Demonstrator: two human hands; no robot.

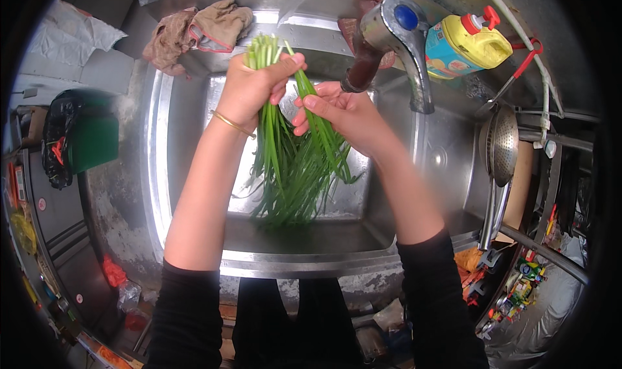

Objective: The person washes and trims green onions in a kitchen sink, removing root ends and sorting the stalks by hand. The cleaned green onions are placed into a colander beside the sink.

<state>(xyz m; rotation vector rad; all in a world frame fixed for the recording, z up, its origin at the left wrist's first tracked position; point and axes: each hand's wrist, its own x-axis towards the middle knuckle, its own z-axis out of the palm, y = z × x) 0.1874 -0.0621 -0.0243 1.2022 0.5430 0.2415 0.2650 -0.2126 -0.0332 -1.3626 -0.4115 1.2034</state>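
Note:
My left hand (pixel 262 80), with a gold-coloured bangle at the wrist, grips a bunch of long green leafy stalks (pixel 274 140), which look like garlic chives. Their pale cut ends point up above the fist, and the leaves hang down over the stainless steel sink (pixel 194 233). Close on the right, my right hand (pixel 330 106) pinches a smaller group of the same stalks (pixel 316 121) between thumb and fingers. The tops of this group reach my left thumb. The leaves of both groups overlap lower down, so where they part cannot be seen.
A metal tap with a blue cap (pixel 406 19) juts over the sink's right side beside a brown pipe (pixel 364 43). Brown cloths (pixel 214 26) lie on the back left rim. A yellow pump jug (pixel 466 46) stands behind right. A perforated strainer (pixel 503 145) hangs at the right.

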